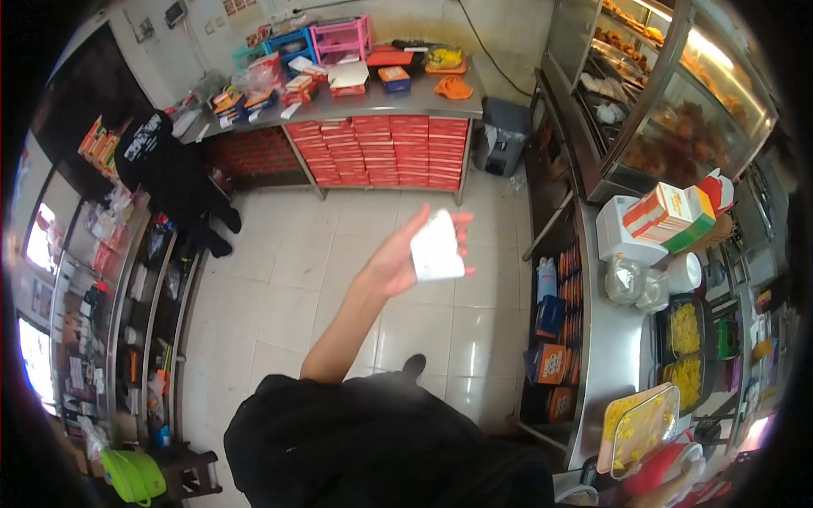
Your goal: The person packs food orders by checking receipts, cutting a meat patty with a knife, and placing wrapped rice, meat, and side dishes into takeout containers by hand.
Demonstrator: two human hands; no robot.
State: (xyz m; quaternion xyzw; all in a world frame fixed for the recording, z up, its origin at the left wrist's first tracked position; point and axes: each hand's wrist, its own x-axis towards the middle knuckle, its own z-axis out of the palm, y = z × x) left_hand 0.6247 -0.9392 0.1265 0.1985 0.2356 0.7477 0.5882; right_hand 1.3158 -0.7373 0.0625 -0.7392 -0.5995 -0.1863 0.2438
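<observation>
Out in front of my body, my left hand (pixel 396 264) holds a small white paper slip (pixel 437 249) that looks like a receipt. My fingers curl behind the slip, and their tips show past its right edge. At the lower right edge, my right hand (pixel 688 474) is beside a red container (pixel 650 474) with a white inside. Blur and the lens edge hide its fingers, so its grip is unclear. Close by that hand lies a tray of yellow food (pixel 631 433) under a clear lid.
On the right, a steel counter (pixel 611 351) carries boxes, bowls and yellow food trays, beyond them a glass food warmer (pixel 686 110). Red boxes (pixel 381 152) fill the shelf under the back table. A person in black (pixel 161 169) stands at the left shelves. A bin (pixel 503 140) stands back right.
</observation>
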